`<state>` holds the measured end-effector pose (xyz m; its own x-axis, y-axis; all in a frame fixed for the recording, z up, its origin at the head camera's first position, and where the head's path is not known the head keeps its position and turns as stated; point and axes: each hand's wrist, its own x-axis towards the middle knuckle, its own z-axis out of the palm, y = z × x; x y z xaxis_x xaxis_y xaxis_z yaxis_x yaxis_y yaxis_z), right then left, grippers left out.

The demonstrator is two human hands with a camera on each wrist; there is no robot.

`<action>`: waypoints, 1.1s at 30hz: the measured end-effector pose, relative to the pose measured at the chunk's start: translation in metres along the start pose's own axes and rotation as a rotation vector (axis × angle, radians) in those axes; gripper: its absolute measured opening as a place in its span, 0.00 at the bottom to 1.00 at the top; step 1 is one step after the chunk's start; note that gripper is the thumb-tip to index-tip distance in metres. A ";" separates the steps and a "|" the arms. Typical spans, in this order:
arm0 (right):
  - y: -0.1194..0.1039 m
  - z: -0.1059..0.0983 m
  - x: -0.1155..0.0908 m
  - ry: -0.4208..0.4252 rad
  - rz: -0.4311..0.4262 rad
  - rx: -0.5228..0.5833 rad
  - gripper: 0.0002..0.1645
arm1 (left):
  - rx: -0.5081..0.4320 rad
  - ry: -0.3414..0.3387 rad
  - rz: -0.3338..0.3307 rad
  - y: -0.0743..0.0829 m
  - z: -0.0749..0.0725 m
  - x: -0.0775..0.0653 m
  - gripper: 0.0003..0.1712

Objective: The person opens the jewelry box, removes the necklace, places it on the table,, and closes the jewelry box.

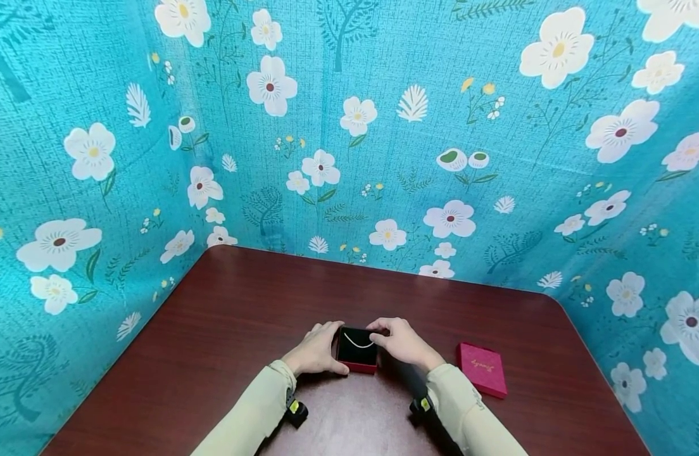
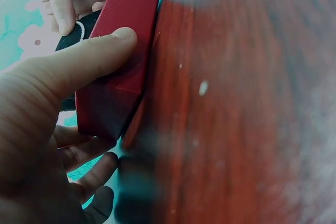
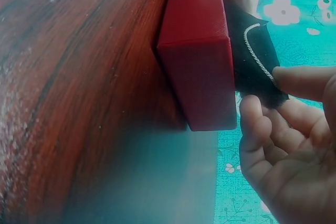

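Note:
On the table, a small red jewelry box (image 1: 358, 367) stands open in front of the person. My left hand (image 1: 318, 351) grips its left side, the thumb lying across the red front wall and the other fingers around the side and back. A black insert pad (image 3: 249, 74) rises above the box rim, tilted, as the right wrist view shows. Across the pad curves a thin silver chain (image 3: 252, 51). My right hand (image 1: 403, 342) pinches the pad's right corner between thumb and fingers, close to the chain's end. The inside of the box under the pad is hidden.
A red box lid (image 1: 482, 369) with gold lettering lies on the table to the right of the right hand. The dark reddish-brown wooden table (image 1: 270, 291) meets a blue flowered cloth (image 1: 355, 158) at its back and sides.

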<state>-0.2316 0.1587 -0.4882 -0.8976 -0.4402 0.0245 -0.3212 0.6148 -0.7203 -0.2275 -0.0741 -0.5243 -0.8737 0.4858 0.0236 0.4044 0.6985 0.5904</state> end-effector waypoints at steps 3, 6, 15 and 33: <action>0.001 0.001 0.000 0.007 0.012 0.028 0.09 | 0.008 -0.008 0.002 0.001 0.000 -0.001 0.58; 0.002 0.002 0.000 0.019 0.015 0.040 0.09 | 0.018 -0.016 0.002 0.002 -0.001 -0.001 0.59; -0.001 -0.001 -0.002 0.065 0.019 0.085 0.08 | 0.008 -0.052 0.000 0.007 -0.006 -0.004 0.62; 0.000 -0.004 -0.003 0.123 0.048 0.136 0.09 | -0.200 0.127 -0.032 0.012 -0.013 -0.005 0.21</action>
<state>-0.2305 0.1623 -0.4852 -0.9438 -0.3240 0.0659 -0.2404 0.5358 -0.8094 -0.2220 -0.0753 -0.5071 -0.9174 0.3861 0.0964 0.3253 0.5883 0.7403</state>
